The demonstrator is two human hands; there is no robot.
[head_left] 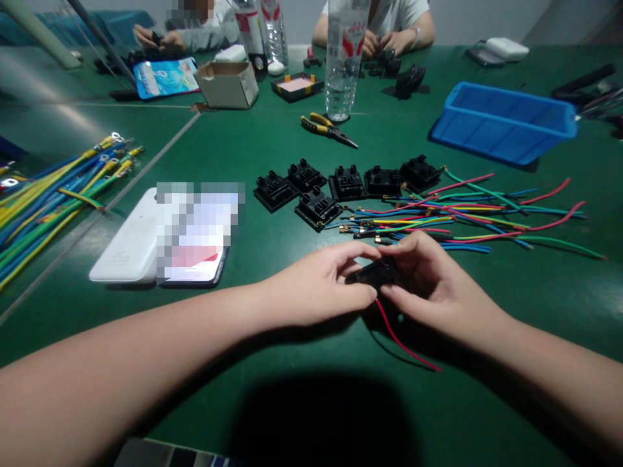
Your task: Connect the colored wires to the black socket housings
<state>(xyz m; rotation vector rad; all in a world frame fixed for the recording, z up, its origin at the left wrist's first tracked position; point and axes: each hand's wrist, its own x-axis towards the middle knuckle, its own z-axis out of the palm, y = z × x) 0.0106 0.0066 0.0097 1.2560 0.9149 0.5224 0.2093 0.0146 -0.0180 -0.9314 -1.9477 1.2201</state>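
My left hand (pixel 321 285) and my right hand (pixel 428 282) meet over the green table (pixel 272 363), both pinched on a small black socket part (pixel 377 271). A red wire (pixel 406 347) hangs from that part and trails toward me on the table. Just beyond my hands lies a loose spread of coloured wires (pixel 467 214) with metal terminals. Behind those, several black socket parts (pixel 341 185) sit in a rough row.
A white power bank (pixel 126 250) and a phone (pixel 195 240) lie at left, beside a bundle of yellow, blue and green cables (pixel 53 198). Yellow-handled pliers (pixel 326 130), a water bottle (pixel 343 58), a cardboard box (pixel 228 84) and a blue tray (pixel 506 123) stand farther back. Other people's hands (pixel 384 42) work at the far edge.
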